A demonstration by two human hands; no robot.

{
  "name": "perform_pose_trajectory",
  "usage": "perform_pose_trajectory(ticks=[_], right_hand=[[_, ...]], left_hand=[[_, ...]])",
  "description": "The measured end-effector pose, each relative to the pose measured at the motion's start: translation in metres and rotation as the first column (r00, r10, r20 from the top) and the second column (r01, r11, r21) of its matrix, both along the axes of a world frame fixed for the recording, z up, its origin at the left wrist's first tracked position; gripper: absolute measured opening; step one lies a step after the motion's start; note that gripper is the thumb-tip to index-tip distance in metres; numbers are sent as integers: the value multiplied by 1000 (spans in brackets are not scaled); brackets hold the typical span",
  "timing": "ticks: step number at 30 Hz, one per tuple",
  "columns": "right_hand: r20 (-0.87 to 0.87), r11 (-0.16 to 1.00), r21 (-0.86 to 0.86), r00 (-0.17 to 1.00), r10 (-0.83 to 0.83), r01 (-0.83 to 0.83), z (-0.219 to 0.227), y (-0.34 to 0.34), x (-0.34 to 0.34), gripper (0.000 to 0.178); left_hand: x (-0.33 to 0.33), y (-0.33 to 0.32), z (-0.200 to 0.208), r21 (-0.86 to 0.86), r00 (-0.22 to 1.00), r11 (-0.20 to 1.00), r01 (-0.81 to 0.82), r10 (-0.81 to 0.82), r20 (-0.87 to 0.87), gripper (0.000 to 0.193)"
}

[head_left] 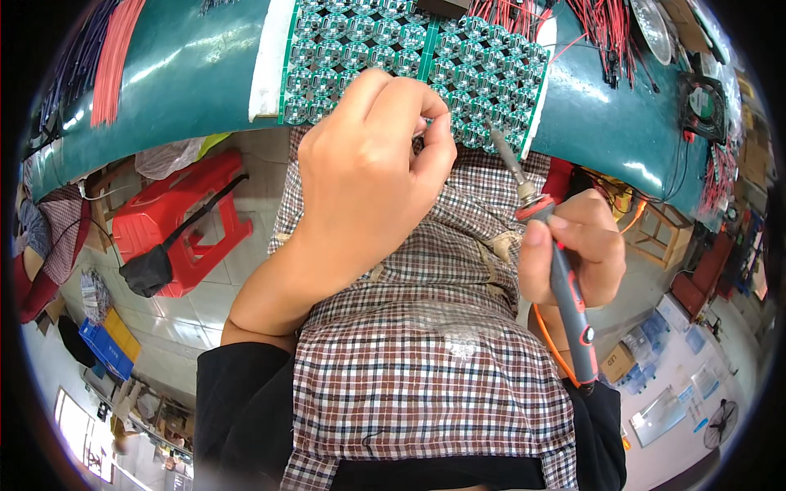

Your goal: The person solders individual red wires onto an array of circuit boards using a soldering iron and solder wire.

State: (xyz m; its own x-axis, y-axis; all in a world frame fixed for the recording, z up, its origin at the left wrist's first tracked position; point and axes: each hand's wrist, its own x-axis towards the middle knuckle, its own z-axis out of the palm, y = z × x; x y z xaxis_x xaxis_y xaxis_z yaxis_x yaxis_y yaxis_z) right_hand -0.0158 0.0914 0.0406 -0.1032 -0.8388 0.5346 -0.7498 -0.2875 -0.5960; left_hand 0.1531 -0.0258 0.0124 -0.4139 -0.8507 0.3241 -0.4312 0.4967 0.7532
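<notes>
Across the table's near edge lies a panel of small green circuit boards [356, 56], set in close rows on a white backing board [267, 69]. My left hand [360, 180] is over the panel's near side, with thumb and fingers drawn together in a pinch. Whatever they hold, if anything, is hidden by the hand. My right hand [602, 245] grips a grey and red soldering iron [580, 331] by its handle. The iron's tip points up and to the left, at the panel's near right part; whether it touches a board I cannot tell. An orange cord [550, 340] trails from the handle.
Bundles of red wires [604, 37] lie on the green table [192, 82] to the right, beside a small black fan [702, 106]. Pink wires [117, 61] and dark wires [74, 69] lie at left. A red stool [201, 213] stands below the table's left side.
</notes>
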Motion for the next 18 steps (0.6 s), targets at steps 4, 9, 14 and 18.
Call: perform_pose_trajectory(ticks=[4, 9, 14, 18], right_hand=[[-43, 999, 36, 999, 9, -7, -5, 1, 5, 32], [-46, 1000, 15, 999, -7, 7, -10, -2, 7, 33], [-52, 1000, -1, 999, -12, 12, -13, -3, 8, 34], [-92, 1000, 16, 996, -11, 12, -13, -5, 12, 33]], left_hand=[[2, 3, -1, 18, 1000, 999, 26, -26, -10, 13], [-1, 8, -4, 4, 1000, 1000, 14, -14, -1, 11], [-3, 7, -6, -27, 1000, 1000, 12, -12, 17, 12], [-3, 8, -8, -53, 999, 999, 11, -9, 40, 14]])
